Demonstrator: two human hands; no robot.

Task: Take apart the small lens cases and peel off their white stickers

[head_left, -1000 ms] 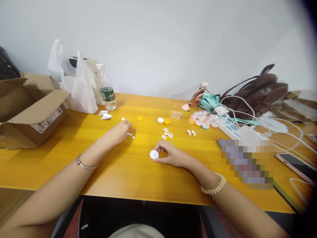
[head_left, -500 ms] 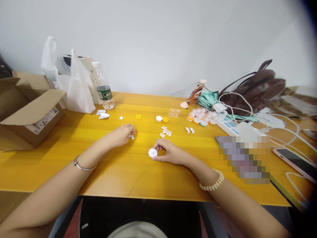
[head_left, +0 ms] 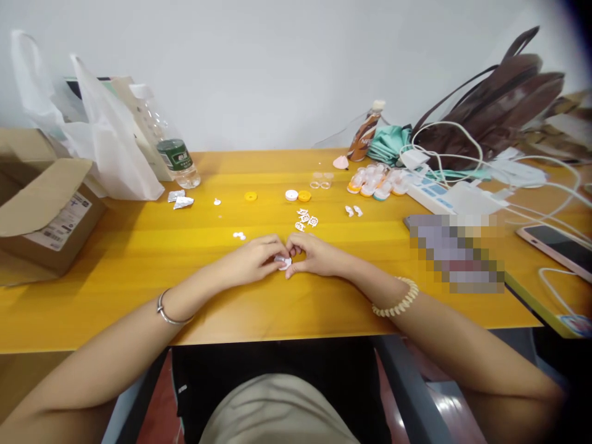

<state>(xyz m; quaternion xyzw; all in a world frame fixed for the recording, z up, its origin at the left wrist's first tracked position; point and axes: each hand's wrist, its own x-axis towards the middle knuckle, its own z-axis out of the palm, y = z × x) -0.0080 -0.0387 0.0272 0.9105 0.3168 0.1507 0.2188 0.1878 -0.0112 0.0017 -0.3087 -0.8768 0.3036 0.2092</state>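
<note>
My right hand (head_left: 313,254) pinches a small round white plastic disc (head_left: 287,265) by its edge, just above the table. My left hand (head_left: 259,258) meets it from the other side, its fingertips closed over the top of the disc; whatever they hold is hidden. Small white plastic pieces (head_left: 239,235) lie just beyond my left hand. Past my right hand is a cluster of white spoked wheel-like parts (head_left: 304,218). Farther back sit a white round part (head_left: 291,195), a yellow round part (head_left: 304,196) touching it, and a separate yellow disc (head_left: 250,196).
Left: a cardboard box (head_left: 55,216), white plastic bag (head_left: 111,148), water bottle (head_left: 178,159) and foil packets (head_left: 183,202). Right: clear-topped capsules (head_left: 370,182), a brown drink bottle (head_left: 365,135), power strip (head_left: 430,192), cables, a brown bag (head_left: 494,111) and a phone (head_left: 557,246).
My left hand has moved right, from the small white pieces to the disc in my right hand. The camera view has tilted down, so everything on the table sits higher in the picture.
</note>
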